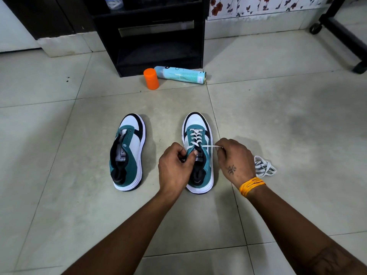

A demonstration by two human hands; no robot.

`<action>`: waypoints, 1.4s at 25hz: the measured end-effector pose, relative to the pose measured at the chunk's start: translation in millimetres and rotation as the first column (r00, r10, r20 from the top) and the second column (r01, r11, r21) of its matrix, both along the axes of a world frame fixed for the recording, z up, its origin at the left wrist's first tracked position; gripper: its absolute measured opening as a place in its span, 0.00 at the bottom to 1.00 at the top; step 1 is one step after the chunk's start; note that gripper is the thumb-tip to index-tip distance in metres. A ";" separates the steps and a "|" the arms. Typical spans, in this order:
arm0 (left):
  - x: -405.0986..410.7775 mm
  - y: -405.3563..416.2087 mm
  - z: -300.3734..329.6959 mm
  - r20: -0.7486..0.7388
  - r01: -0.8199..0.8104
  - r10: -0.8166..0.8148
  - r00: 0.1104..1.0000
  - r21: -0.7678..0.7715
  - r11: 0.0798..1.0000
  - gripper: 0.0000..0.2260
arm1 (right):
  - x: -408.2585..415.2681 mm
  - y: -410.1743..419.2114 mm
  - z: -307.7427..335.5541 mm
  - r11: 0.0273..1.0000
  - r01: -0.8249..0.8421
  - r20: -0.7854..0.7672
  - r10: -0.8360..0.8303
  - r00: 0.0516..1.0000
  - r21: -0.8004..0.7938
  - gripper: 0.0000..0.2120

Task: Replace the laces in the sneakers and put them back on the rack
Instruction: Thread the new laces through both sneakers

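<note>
My left hand [175, 165] pinches the teal suede collar of the right-side teal, white and black sneaker [198, 151], while my right hand [234, 159] pinches the end of its white flat lace [211, 146], drawn taut across the upper eyelets; which eyelet it leaves, I cannot quite tell. Left of my left hand sits the matching unlaced sneaker [128, 151]. Just behind my right hand lies a loose bundle of white laces [265, 166]. Beyond both hands, an orange plastic cap [152, 78] and a toppled pale-blue spray can [179, 74] lie before the black shoe rack [151, 34].
</note>
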State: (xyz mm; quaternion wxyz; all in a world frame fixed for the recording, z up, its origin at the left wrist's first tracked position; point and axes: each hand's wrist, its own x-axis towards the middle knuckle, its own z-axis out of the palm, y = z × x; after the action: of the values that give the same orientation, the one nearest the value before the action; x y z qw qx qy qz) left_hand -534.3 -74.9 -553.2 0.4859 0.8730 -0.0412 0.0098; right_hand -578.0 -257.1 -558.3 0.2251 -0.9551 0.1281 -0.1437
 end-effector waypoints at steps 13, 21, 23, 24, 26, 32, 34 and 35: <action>26.8 15.9 4.4 0.191 0.174 -0.227 0.955 0.257 0.951 0.03 | 7.3 13.7 7.8 0.999 -0.039 0.031 0.039 0.999 0.008 0.05; 51.2 19.7 47.5 -0.376 0.224 -0.293 0.879 -0.217 0.950 0.04 | 11.6 9.6 50.8 0.749 0.094 -0.134 -0.007 0.991 0.656 0.06; 57.8 20.6 69.1 -0.452 0.206 -0.398 0.798 -0.416 0.886 0.03 | 12.5 10.5 73.6 0.556 0.075 -0.118 0.042 0.992 0.828 0.06; 60.3 20.9 79.0 -0.455 0.207 -0.432 0.779 -0.464 0.861 0.04 | 13.0 11.4 83.3 0.488 0.052 -0.092 0.058 0.994 0.871 0.05; 62.6 20.7 93.4 -0.464 0.215 -0.474 0.748 -0.506 0.835 0.06 | 13.4 14.8 99.3 0.405 0.012 -0.049 0.080 0.996 0.914 0.04; 60.4 22.1 103.4 -0.470 0.204 -0.475 0.744 -0.516 0.832 0.12 | 14.2 15.4 110.9 0.365 -0.047 0.002 0.124 0.992 0.930 0.18; 58.4 19.8 102.3 -0.424 0.193 -0.409 0.808 -0.465 0.864 0.08 | 15.2 15.5 105.9 0.471 -0.069 0.032 0.087 0.996 0.879 0.17; 57.3 18.3 101.4 -0.393 0.183 -0.362 0.845 -0.423 0.887 0.04 | 15.8 15.8 102.7 0.572 -0.063 0.042 0.050 0.998 0.818 0.13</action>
State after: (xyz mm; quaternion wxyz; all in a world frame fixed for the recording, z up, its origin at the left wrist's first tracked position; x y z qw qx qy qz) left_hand -477.0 -56.6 -451.8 0.6331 0.7272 -0.0479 -0.2610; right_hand -562.3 -241.3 -455.6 0.6458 -0.7460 0.1478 -0.0679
